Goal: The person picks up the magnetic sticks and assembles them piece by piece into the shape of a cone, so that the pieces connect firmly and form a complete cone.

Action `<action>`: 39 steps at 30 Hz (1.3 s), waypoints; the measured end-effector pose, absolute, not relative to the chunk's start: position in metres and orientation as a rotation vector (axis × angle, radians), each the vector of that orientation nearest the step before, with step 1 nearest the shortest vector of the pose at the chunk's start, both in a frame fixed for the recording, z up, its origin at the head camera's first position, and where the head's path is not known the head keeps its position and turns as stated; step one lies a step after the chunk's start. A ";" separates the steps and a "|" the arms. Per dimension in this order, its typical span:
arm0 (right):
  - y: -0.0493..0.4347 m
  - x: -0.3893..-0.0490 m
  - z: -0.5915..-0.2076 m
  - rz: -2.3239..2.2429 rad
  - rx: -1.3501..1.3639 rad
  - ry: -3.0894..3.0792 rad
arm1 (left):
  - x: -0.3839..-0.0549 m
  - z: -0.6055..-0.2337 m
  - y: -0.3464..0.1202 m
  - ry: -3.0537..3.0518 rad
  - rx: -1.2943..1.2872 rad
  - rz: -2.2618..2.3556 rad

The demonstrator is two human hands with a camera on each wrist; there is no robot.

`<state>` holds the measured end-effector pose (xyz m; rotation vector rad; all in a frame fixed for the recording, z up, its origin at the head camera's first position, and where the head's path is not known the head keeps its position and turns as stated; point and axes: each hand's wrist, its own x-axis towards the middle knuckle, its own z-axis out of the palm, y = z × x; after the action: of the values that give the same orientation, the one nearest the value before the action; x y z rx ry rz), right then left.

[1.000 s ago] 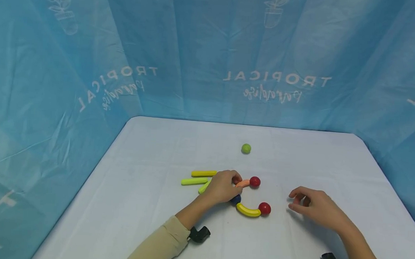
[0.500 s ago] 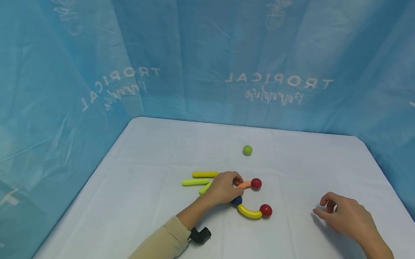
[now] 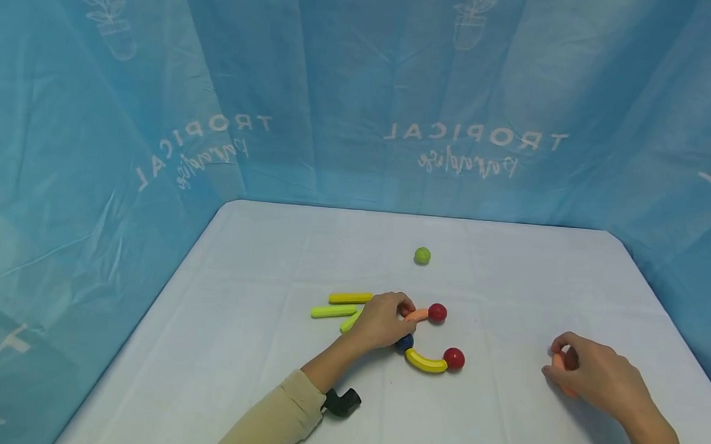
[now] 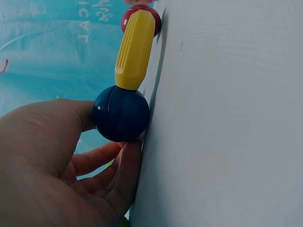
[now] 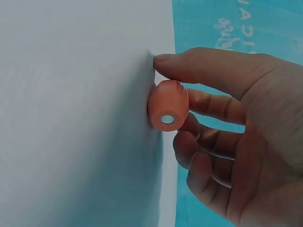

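So a fair bit looked built here. The left hand (image 3: 380, 320) had its grip narrow, thumb and fingers pinching the navy ball (image 4: 122, 116), with the curved yellow piece (image 3: 425, 361) end-on against that ball and the near red ball (image 3: 453, 358) at its other end. The orange stick (image 3: 417, 315) touched the far red ball (image 3: 438, 313), but its other end disappeared behind the fingers, so I couldn't tell whether it met the navy ball.

Not in the build: the right hand (image 3: 595, 375) held a second orange piece (image 5: 166, 106) between curled thumb and fingers, low against the tabletop (image 3: 490, 417) and well apart from everything else. I couldn't tell if it was lifted. The green ball (image 3: 422, 256) sat alone toward the back, and the yellow stick (image 3: 350, 298) and lime stick (image 3: 333, 311) lay left of the build. A second lime piece (image 3: 350, 322) ran partly under the left hand, so no clue if it was attached.

Room-wise, pretty comfy: bare cloth between the red balls and the right hand, and the side edges well off from the build. The blue curtain (image 3: 334, 174) hung past the back edge; the front edge was out of view.
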<state>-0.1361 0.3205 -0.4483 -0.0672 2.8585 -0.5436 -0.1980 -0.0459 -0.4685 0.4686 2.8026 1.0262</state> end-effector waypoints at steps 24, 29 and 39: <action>0.313 -0.139 -0.456 -0.710 -0.153 2.893 | -0.197 -0.468 -0.046 2.815 0.484 1.019; 0.312 -0.141 -0.457 -0.818 -0.145 2.903 | -0.197 -0.469 -0.046 2.817 0.483 1.019; 0.311 -0.150 -0.460 -1.099 -0.190 2.795 | -0.197 -0.469 -0.046 2.818 0.501 1.026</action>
<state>-0.1499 0.3105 -0.4599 -0.1897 2.7949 -1.0989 -0.1967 -0.0459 -0.4694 0.5006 2.8183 1.0263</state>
